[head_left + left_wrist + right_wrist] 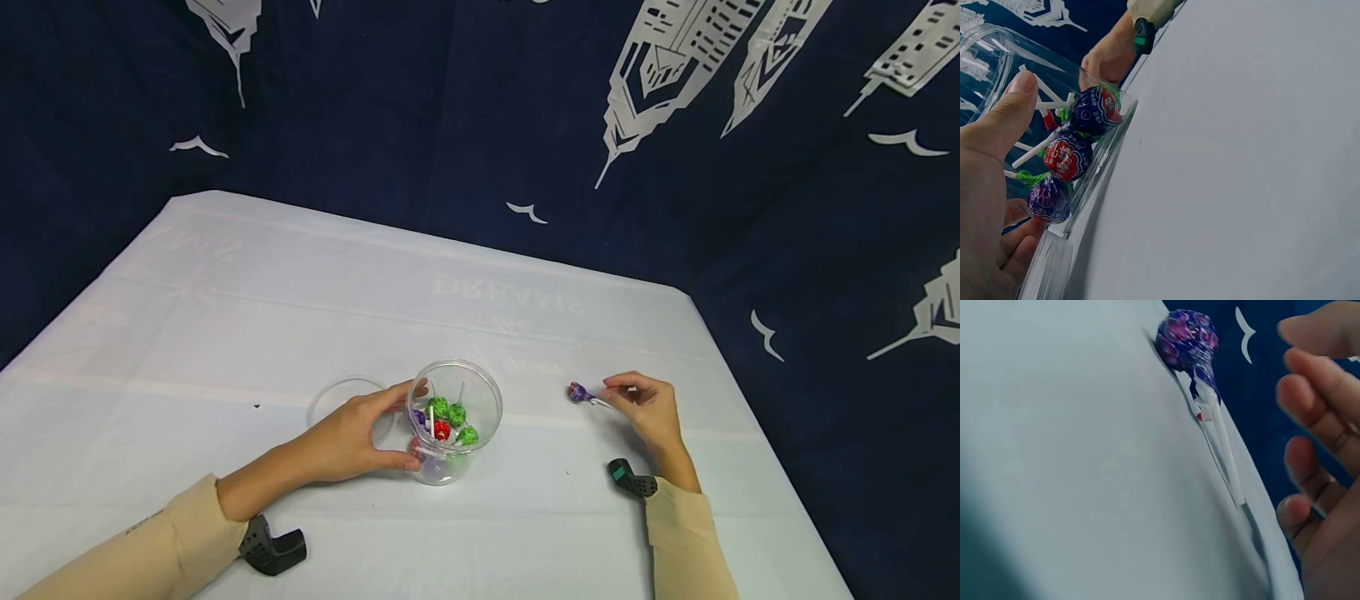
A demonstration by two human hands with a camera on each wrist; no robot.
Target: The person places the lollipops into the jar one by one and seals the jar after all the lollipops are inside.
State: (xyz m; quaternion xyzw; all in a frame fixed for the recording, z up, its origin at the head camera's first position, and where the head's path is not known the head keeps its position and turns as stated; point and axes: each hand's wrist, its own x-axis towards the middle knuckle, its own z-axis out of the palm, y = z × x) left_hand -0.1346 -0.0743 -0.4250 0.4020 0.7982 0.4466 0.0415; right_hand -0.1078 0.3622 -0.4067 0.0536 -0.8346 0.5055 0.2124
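A clear plastic jar [489,414] stands on the table with several wrapped lollipops inside, green [457,414], red [442,430] and purple. My left hand [358,442] grips the jar from its left side, thumb toward me and fingers around the far side. Through the jar wall in the left wrist view, purple-and-red wrappers [1094,111] and white sticks show. One purple lollipop [1188,340] lies on the cloth right of the jar, its white stick pointing toward my right hand [651,410]. That hand hovers beside the stick, fingers loosely bent and apart from it, holding nothing.
A round clear lid [324,393] lies on the table behind my left hand, partly hidden by it. White cloth covers the table [300,533]. Behind the far edge hangs a dark blue curtain [375,125] with white building prints.
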